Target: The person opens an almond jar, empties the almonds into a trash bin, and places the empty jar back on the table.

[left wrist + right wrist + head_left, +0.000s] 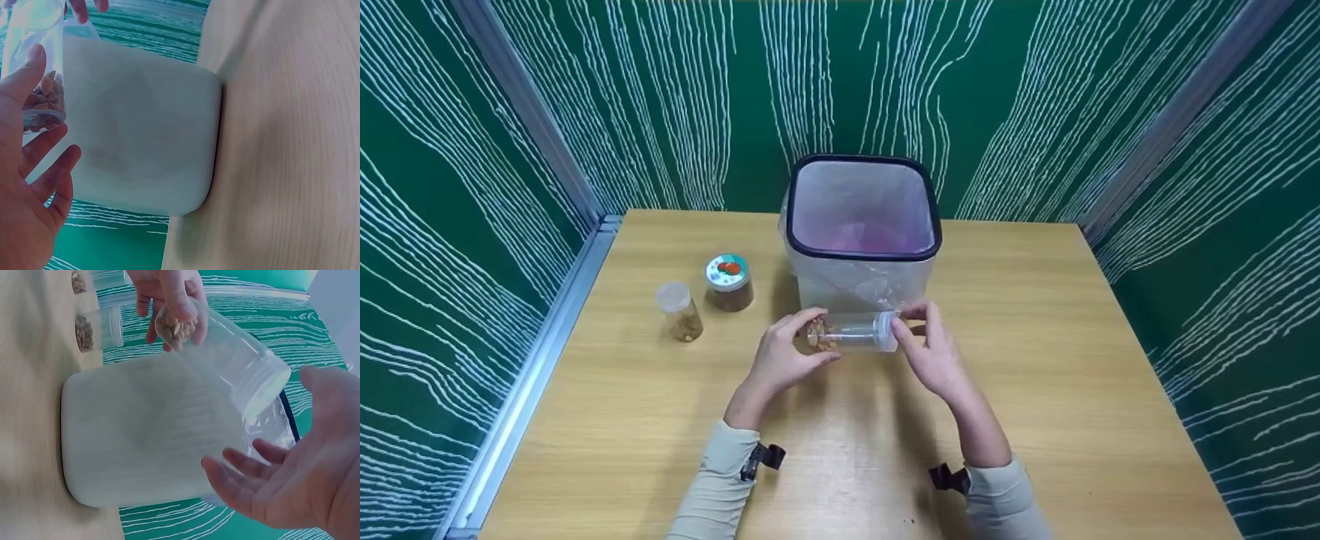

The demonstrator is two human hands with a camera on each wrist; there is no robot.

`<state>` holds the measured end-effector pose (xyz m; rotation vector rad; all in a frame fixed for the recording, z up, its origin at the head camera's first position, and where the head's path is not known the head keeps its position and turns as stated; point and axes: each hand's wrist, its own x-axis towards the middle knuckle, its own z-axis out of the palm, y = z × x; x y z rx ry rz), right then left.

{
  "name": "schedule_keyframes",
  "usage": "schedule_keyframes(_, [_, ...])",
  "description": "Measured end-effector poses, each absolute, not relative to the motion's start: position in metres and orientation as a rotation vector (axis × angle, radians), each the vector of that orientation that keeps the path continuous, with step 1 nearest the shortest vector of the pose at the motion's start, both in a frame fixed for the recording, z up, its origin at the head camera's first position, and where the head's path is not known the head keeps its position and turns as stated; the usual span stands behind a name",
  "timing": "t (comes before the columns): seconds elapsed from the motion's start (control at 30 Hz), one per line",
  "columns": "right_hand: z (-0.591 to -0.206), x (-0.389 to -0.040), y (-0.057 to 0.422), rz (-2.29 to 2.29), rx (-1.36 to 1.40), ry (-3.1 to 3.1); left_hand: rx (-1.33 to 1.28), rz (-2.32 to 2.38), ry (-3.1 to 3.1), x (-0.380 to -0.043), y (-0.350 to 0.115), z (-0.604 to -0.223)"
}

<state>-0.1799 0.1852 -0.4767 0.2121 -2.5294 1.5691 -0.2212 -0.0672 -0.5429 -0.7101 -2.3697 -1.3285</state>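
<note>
Right wrist view shows us (head view half-hides it) the right hand (304, 481) loosely spread beside a translucent lid (267, 387); mid-frame in head view, the left hand (780, 357) grips the clear cylindrical jar (851, 334).

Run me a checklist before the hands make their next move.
1. Left hand holding the jar: ok, at the base end.
2. Lid on the jar: ok.
3. Right hand gripping the lid: not ok; the right wrist view shows its fingers apart from it.
4. Jar upright: not ok, it is tipped well over.
5. Brown pieces inside the jar: ok, gathered near its base.
6. Lid tightness: cannot tell.
</note>
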Motion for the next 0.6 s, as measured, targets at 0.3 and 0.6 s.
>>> schedule_keyframes(0.3, [-0.4789,-0.1775,0.1841,1.325,0.161,-2.733,-0.699,-1.339,-2.392,-0.2195,-0.0659,-0.5485])
schedule_keyframes(0.6, [-0.4792,-0.1831,0.1864,1.520,0.329,-2.632,-0.693,-1.336,-2.391,-0.2221,-0.0673,-0.5451])
